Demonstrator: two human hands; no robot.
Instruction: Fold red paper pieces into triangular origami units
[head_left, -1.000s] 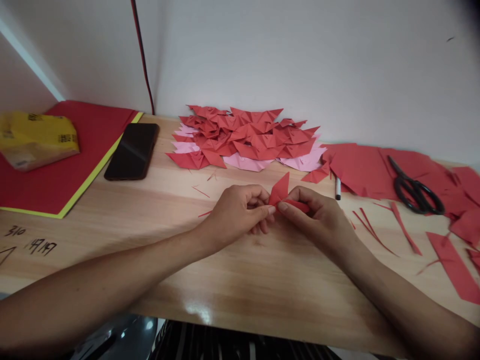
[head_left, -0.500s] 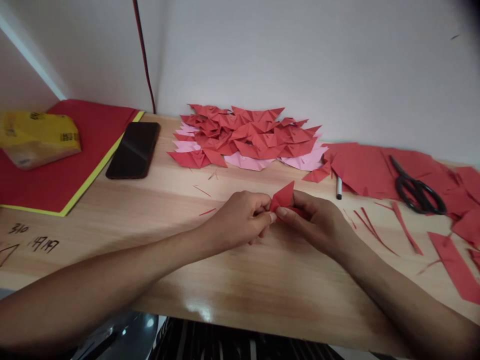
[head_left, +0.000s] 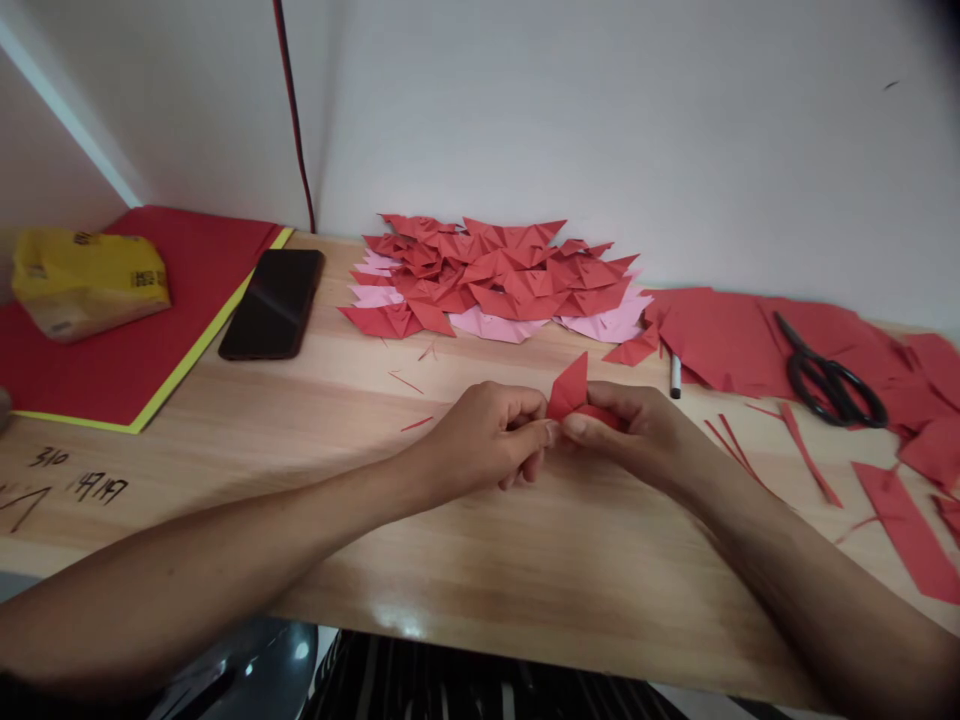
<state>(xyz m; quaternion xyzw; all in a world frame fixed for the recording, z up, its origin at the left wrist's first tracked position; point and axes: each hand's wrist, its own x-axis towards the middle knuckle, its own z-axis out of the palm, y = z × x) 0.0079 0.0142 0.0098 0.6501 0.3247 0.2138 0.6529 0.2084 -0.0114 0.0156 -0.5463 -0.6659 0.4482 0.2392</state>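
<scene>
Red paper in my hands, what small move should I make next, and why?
I'd probably press the fold at its base: your left hand and right hand pinch the red paper close together, and a pointed flap sticks up between them.

Dim, soft light; small glare patch near front edge of tabletop [head_left: 540, 570]; upper-right corner darkened.

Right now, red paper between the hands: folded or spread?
Folded: the red paper has a pointed flap sticking up, and another section angles off to the right.
</scene>
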